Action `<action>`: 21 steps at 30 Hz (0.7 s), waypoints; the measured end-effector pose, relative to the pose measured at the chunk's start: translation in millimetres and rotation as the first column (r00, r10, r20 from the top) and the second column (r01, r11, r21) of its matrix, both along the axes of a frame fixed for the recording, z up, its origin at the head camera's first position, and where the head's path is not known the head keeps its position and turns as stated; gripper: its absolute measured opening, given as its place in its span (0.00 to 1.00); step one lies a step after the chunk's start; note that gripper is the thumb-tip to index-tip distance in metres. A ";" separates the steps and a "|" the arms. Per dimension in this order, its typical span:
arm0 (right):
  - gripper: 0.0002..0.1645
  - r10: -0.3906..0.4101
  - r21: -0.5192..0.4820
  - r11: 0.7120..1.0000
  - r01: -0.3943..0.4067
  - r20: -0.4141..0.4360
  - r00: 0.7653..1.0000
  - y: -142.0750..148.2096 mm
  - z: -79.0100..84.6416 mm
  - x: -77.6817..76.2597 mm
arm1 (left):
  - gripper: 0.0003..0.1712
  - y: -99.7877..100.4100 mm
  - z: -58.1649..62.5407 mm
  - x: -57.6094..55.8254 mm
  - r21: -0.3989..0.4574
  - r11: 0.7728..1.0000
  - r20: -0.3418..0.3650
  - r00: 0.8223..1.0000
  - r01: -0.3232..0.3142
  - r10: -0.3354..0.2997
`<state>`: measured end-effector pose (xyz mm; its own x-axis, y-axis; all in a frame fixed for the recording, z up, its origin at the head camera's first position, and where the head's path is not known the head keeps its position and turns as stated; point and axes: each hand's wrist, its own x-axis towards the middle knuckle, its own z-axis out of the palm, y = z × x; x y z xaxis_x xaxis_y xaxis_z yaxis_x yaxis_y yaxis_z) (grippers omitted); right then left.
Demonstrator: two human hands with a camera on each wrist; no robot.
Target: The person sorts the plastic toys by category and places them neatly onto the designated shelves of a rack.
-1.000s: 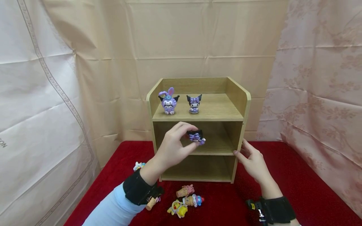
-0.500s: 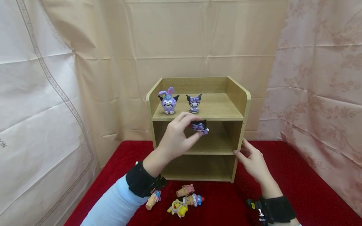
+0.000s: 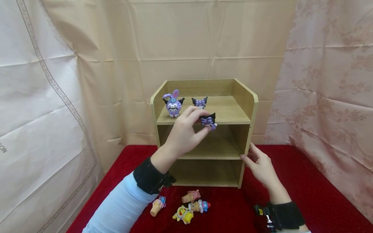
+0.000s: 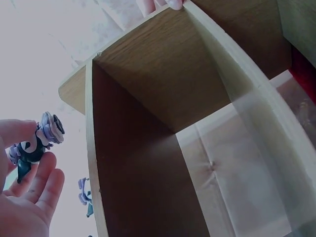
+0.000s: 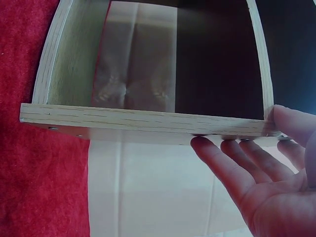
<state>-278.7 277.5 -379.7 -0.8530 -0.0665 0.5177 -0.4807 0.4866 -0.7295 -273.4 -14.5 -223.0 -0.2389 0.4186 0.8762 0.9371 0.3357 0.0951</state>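
My left hand (image 3: 184,133) pinches a small figurine (image 3: 208,121) with a black hood and purple bow between thumb and fingers. It is held before the front edge of the wooden shelf unit's (image 3: 204,122) top board. In the left wrist view the figurine (image 4: 32,150) lies tilted in the fingers. A purple rabbit-eared figurine (image 3: 173,106) stands at the left of the top board. To its right stands a black-hooded figurine (image 3: 199,103), its lower part hidden behind my left hand. My right hand (image 3: 261,168) holds the unit's right side panel, thumb at the front edge, fingers against the outer face (image 5: 222,165).
On the red cloth (image 3: 233,210) before the unit lie several cone-shaped figurines: a pink one (image 3: 191,196), a blue-and-white one (image 3: 199,206) and one with a pink-blue top (image 3: 158,206). A yellow figurine (image 3: 183,215) lies near them. Curtains (image 3: 105,97) hang behind and on both sides.
My left hand has risen with the figurine and shifted slightly right, from the middle compartment's front to the top board's edge. The right hand has stayed on the side panel.
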 end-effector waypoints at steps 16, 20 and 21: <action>0.41 -0.009 0.003 1.000 0.008 0.014 1.000 0.3 0.4 0.7 | 0.19 17.4 22.0 -8.1 -0.038 0.997 -0.115 0.992 -0.061 0.056; 0.41 -0.001 0.000 1.000 0.001 0.007 1.000 -3.3 5.0 5.2 | 0.19 21.9 25.2 -8.3 -0.044 0.996 -0.143 0.987 -0.080 0.073; 0.41 0.003 0.001 1.000 -0.003 0.006 1.000 -6.1 9.2 9.1 | 0.19 22.8 26.3 -8.4 -0.045 0.995 -0.148 0.986 -0.089 0.082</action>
